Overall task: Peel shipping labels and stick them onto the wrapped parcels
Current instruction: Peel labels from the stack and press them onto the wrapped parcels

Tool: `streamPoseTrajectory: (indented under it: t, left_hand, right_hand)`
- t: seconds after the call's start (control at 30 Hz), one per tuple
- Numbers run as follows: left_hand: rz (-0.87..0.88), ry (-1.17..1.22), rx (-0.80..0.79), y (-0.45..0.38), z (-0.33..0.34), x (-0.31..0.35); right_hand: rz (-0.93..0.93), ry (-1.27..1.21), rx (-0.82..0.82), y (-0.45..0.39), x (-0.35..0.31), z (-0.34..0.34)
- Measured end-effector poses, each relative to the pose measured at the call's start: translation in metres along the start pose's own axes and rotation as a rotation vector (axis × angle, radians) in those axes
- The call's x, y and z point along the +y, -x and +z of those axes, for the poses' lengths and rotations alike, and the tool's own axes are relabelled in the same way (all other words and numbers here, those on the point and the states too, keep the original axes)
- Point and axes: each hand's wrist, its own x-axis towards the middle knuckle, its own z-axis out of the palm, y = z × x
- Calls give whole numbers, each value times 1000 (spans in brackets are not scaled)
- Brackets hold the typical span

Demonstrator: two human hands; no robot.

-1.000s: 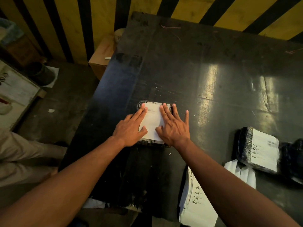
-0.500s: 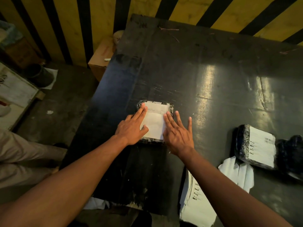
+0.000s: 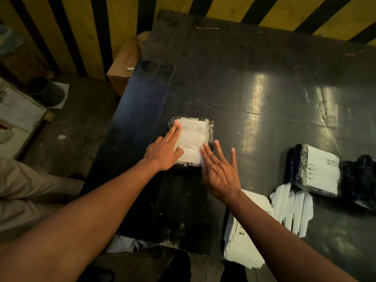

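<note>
A black-wrapped parcel (image 3: 210, 129) lies on the dark table (image 3: 244, 78) with a white shipping label (image 3: 193, 141) stuck across its top. My left hand (image 3: 164, 149) lies flat with straight fingers on the label's left side. My right hand (image 3: 220, 171) is flat with spread fingers at the parcel's near right corner, its fingertips at the label's right edge. A stack of printed labels (image 3: 242, 241) sits at the table's near edge under my right forearm. A second labelled parcel (image 3: 317, 169) lies to the right.
White peeled backing strips (image 3: 293, 208) lie between the label stack and the right parcel. Another dark parcel (image 3: 360, 178) sits at the far right edge. A cardboard box (image 3: 124, 64) stands beside the table's left edge. A person's light trousers (image 3: 24, 186) show at left.
My right hand has slid back and to the right off the label, from flat on its middle to the parcel's near right corner. My left hand has stayed on the label.
</note>
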Motion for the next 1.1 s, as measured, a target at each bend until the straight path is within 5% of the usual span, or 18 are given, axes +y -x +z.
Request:
streamPoseTrajectory:
  t: [0.17,0.4,0.63,1.1]
  left_hand:
    - [18,1,12,-1,3,-1]
    - [20,-15,29,0,5,-4]
    - [32,8,24,-1,5,-4]
    - [111,-225,89,11,10,6]
  right_hand:
    - [-173,13,43,2,-28,26]
    - [-162,122,12,46,14,39]
    - [-228,45,75,13,-29,30]
    - [-123,-157,123,-10,4,23]
